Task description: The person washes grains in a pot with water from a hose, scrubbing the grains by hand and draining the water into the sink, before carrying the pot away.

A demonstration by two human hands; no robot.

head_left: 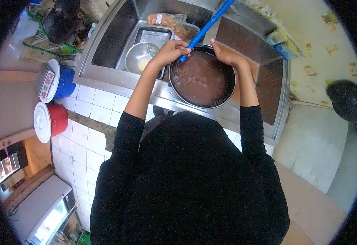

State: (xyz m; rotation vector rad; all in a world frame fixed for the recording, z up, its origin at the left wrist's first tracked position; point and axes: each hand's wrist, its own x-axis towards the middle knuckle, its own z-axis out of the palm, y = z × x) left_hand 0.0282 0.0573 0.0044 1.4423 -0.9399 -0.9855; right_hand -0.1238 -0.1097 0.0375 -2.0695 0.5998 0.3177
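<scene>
A round dark-rimmed pan [203, 100] full of brownish liquid rests at the front edge of the sink. My left hand [172, 53] is closed around the lower end of a blue tube [209, 25], which points down into the pan. At the pan's upper right rim is my right hand [226, 54], its thumb side up and several fingers hidden; it appears to grip the rim. Left of the pan, a metal bowl [132, 61] with something pale in it sits by a metal tray [168, 32].
The steel sink [99, 72] has two basins, the right one [243, 36] holding brown water. A plastic bag of orange-brown food [168, 19] lies at the back. Blue [66, 81] and red [59, 122] lidded buckets stand left, a scale [48, 81] by the blue one. A dark wok [344, 100] hangs right.
</scene>
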